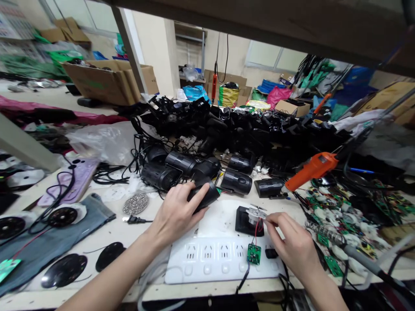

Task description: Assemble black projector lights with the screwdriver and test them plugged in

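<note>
My left hand (180,207) is wrapped over a black plastic housing (205,195), thumb and fingers on its sides. More dark cylindrical housings (236,181) lie just beyond it. My right hand (292,242) pinches the edge of a small motor (253,217) with a pale round mount and a thin shaft. Under the motor is a black square piece (243,221); whether they are joined I cannot tell. Red wires run from the motor down to a green circuit board (253,254), which rests against a white power strip (214,259).
An orange electric screwdriver (311,170) leans at the right, near heaped circuit boards (333,263). Black parts (227,125) pile up across the back. At the left are a round pile of screws (136,203), a plug (136,219), a purple phone (69,181) and black discs (65,270).
</note>
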The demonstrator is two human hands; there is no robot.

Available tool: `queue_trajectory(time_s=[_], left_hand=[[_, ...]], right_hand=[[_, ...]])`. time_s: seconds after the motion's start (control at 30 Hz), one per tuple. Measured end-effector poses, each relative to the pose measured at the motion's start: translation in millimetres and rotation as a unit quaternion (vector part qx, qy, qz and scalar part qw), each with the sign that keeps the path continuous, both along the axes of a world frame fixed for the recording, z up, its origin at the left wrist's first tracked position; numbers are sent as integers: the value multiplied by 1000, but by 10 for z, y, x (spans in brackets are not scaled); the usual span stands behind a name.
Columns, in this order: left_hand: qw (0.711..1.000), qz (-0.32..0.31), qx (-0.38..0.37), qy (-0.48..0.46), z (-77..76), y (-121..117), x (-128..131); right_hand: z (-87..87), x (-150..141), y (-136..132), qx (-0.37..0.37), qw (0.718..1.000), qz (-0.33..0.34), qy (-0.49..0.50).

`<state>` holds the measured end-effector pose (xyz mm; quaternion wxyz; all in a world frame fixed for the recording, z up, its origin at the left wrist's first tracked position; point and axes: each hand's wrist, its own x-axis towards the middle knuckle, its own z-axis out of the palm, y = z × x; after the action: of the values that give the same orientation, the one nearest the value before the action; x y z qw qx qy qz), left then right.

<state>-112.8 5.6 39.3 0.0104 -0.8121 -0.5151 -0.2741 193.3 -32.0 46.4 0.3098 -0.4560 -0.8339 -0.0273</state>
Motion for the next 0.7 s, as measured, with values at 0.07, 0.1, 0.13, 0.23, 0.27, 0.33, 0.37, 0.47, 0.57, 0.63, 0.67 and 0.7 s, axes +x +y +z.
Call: queue_trajectory(time_s=[0.07, 0.1, 0.13, 0.23, 0.27, 0.33, 0.37, 0.47, 0.57, 0.63, 0.67, 0.7], left_hand=[[999, 5, -1, -35, 16, 1, 1], [996, 21, -12, -85, 47, -8, 19], [985, 44, -36, -161, 92, -23, 50], [834, 112, -220, -494, 265, -96, 199], [727, 123, -306, -602, 316, -130, 260], [504, 147, -424, -738, 382, -209, 382], [423, 152, -454, -769, 392, -255, 440], [321, 123, -521, -781, 347, -394, 584], [313, 82, -574, -752, 270, -505, 678], [316, 68, -589, -741, 243, -551, 713], [315, 66, -594, -738, 240, -566, 723], [312, 65, -597, -736, 243, -577, 729]], right_hand=[[34, -4, -34, 9, 1000, -9, 15], [52, -10, -50, 15, 999, -13, 26], [69, -17, -65, 22, 999, -18, 39], [94, -40, -104, 34, 994, -41, 92], [92, -51, -115, 28, 991, -56, 118], [78, -87, -135, -9, 976, -89, 197], [70, -118, -143, -39, 962, -100, 250], [68, -267, -165, -148, 897, -90, 406], [105, -455, -181, -245, 850, -51, 464], [135, -553, -184, -274, 853, -41, 442], [148, -587, -182, -278, 862, -41, 422], [157, -609, -177, -280, 871, -40, 402]])
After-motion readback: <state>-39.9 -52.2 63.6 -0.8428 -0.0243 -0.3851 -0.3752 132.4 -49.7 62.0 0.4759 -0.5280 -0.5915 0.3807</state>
